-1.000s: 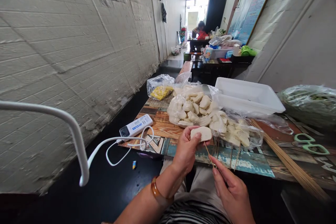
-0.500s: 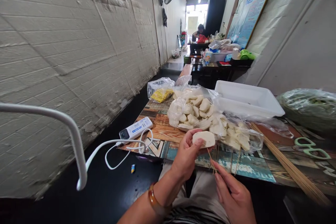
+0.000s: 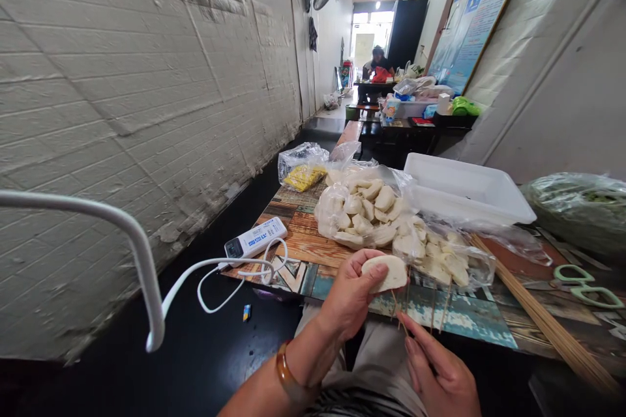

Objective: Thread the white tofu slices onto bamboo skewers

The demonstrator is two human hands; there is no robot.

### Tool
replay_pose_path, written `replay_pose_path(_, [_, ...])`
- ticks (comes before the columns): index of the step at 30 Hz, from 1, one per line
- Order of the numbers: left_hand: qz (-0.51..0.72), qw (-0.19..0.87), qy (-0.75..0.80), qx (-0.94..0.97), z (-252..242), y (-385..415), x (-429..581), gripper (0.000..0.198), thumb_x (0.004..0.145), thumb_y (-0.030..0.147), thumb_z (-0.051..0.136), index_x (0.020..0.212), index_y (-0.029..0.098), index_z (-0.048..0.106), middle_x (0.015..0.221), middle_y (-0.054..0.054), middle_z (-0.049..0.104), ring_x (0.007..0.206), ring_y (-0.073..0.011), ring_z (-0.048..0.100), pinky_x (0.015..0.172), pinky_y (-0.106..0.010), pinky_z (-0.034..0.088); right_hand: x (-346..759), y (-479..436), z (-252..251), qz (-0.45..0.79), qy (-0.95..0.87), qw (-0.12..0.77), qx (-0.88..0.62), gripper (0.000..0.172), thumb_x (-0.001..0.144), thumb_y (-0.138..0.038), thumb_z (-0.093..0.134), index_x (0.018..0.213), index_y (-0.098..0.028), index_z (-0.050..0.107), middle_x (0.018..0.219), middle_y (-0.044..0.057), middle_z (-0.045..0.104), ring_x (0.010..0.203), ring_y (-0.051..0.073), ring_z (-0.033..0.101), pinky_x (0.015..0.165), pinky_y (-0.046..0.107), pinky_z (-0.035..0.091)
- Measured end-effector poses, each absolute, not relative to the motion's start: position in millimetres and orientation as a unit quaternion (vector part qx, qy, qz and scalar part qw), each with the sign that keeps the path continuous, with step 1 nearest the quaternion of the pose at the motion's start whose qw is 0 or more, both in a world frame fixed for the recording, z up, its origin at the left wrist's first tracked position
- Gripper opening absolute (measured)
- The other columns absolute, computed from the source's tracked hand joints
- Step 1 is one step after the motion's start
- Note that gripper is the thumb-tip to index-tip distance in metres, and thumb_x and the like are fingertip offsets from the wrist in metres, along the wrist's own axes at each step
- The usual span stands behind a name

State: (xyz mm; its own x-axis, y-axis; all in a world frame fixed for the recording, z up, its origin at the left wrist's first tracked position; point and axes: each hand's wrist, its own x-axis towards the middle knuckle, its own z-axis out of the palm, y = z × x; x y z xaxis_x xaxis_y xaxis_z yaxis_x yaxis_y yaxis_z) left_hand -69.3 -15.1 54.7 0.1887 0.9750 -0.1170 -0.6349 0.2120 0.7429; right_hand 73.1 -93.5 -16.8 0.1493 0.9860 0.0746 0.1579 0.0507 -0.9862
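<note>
My left hand [image 3: 349, 290] is closed on a pale, oval food slice [image 3: 384, 273], thumb on its face and fingers behind it. My right hand [image 3: 435, 365] pinches a thin wooden skewer [image 3: 397, 309] just below the slice. The skewer slants up toward the slice's lower edge; whether its tip is inside is too small to tell. Beyond the hands, a clear plastic bag holds a heap of similar pale slices [image 3: 372, 205]. More slices [image 3: 435, 254] lie to its right, with skewer ends [image 3: 445, 306] sticking out over the table's near edge.
A white plastic tub [image 3: 464, 189] stands behind the slices. To the right lie a bundle of skewers [image 3: 542, 319], green-handled scissors [image 3: 587, 287] and a bag of greens [image 3: 581, 208]. A white power bank [image 3: 257, 238] with a cable sits left. Farther back, a person [image 3: 379, 65] sits at a table.
The camera view has shifted slightly. The slice in my left hand is tilted a little differently, and the skewer in my right hand sits slightly lower from it.
</note>
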Motion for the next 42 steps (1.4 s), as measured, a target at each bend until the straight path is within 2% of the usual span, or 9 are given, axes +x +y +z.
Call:
replay_pose_path(3, [0.569, 0.679, 0.328, 0.329, 54.1, -19.8, -67.7, 0.036, 0.067, 0.036, 0.083, 0.093, 0.014, 0.073, 0.084, -0.007, 0.073, 0.071, -0.0139, 0.064, 0.069, -0.022, 0.049, 75.4, -93.5, -16.9, 0.340, -0.546, 0.516, -0.567, 0.035, 0.084, -0.049, 0.061, 0.100, -0.025, 0.081, 0.070, 0.004, 0.077, 0.054, 0.018, 0.069, 0.049, 0.022, 0.056])
replay_pose_path(5, [0.570, 0.656, 0.337, 0.364, 53.1, -23.3, -67.2, 0.034, 0.070, 0.036, 0.081, 0.095, 0.015, 0.073, 0.085, -0.006, 0.073, 0.072, -0.0130, 0.062, 0.070, -0.022, 0.048, 76.7, -93.5, -18.7, 0.295, -0.560, 0.524, -0.570, 0.032, 0.085, -0.047, 0.061, 0.097, -0.025, 0.081, 0.088, 0.004, 0.080, 0.072, 0.021, 0.076, 0.062, 0.021, 0.059])
replay_pose_path(7, [0.566, 0.639, 0.341, 0.395, 52.4, -27.2, -67.2, 0.032, 0.073, 0.037, 0.078, 0.097, 0.015, 0.073, 0.087, -0.005, 0.073, 0.074, -0.0130, 0.061, 0.071, -0.022, 0.047, 77.4, -93.7, -21.3, 0.259, -0.574, 0.529, -0.569, 0.029, 0.086, -0.043, 0.060, 0.096, -0.026, 0.081, 0.092, 0.002, 0.080, 0.080, 0.020, 0.077, 0.072, 0.019, 0.058])
replay_pose_path(10, [0.557, 0.614, 0.350, 0.436, 52.5, -32.8, -67.8, 0.032, 0.076, 0.038, 0.075, 0.099, 0.015, 0.073, 0.089, -0.006, 0.072, 0.077, -0.0141, 0.061, 0.073, -0.023, 0.047, 77.4, -94.5, -24.7, 0.216, -0.591, 0.540, -0.558, 0.023, 0.086, -0.034, 0.060, 0.095, -0.027, 0.080, 0.091, 0.000, 0.081, 0.079, 0.018, 0.077, 0.075, 0.018, 0.056])
replay_pose_path(13, [0.552, 0.588, 0.364, 0.466, 53.0, -37.0, -68.8, 0.033, 0.078, 0.039, 0.073, 0.101, 0.016, 0.074, 0.092, -0.007, 0.072, 0.080, -0.0157, 0.061, 0.075, -0.025, 0.048, 76.7, -95.5, -25.5, 0.183, -0.599, 0.553, -0.549, 0.021, 0.085, -0.028, 0.060, 0.092, -0.025, 0.080, 0.088, 0.000, 0.081, 0.075, 0.018, 0.077, 0.073, 0.021, 0.057])
replay_pose_path(22, [0.519, 0.552, 0.387, 0.525, 55.5, -45.6, -68.5, 0.038, 0.079, 0.045, 0.070, 0.101, 0.015, 0.075, 0.089, -0.009, 0.073, 0.078, -0.0186, 0.062, 0.072, -0.028, 0.049, 77.7, -96.9, -24.0, 0.169, -0.597, 0.581, -0.527, 0.019, 0.082, -0.022, 0.064, 0.091, -0.026, 0.080, 0.086, 0.001, 0.081, 0.075, 0.020, 0.076, 0.072, 0.025, 0.057])
replay_pose_path(27, [0.519, 0.540, 0.397, 0.530, 57.7, -48.7, -67.1, 0.038, 0.078, 0.045, 0.069, 0.101, 0.015, 0.075, 0.089, -0.009, 0.073, 0.078, -0.0189, 0.062, 0.073, -0.028, 0.050, 77.8, -95.3, -23.8, 0.146, -0.609, 0.597, -0.501, 0.022, 0.080, -0.016, 0.065, 0.092, -0.029, 0.079, 0.083, -0.002, 0.080, 0.070, 0.019, 0.076, 0.069, 0.026, 0.057])
replay_pose_path(37, [0.519, 0.556, 0.388, 0.520, 60.9, -50.3, -66.1, 0.037, 0.078, 0.046, 0.070, 0.099, 0.015, 0.075, 0.087, -0.008, 0.073, 0.077, -0.0182, 0.063, 0.074, -0.028, 0.050, 77.0, -95.3, -23.1, 0.138, -0.600, 0.594, -0.518, 0.013, 0.084, -0.026, 0.067, 0.085, -0.025, 0.079, 0.076, 0.001, 0.080, 0.067, 0.020, 0.075, 0.067, 0.027, 0.055])
replay_pose_path(42, [0.519, 0.579, 0.372, 0.507, 54.9, -50.6, -64.0, 0.038, 0.077, 0.046, 0.071, 0.098, 0.015, 0.075, 0.088, -0.008, 0.073, 0.077, -0.0175, 0.061, 0.073, -0.027, 0.048, 74.4, -94.8, -14.9, 0.150, -0.582, 0.578, -0.552, 0.022, 0.084, -0.039, 0.066, 0.080, -0.022, 0.079, 0.074, 0.004, 0.079, 0.066, 0.020, 0.074, 0.068, 0.027, 0.054])
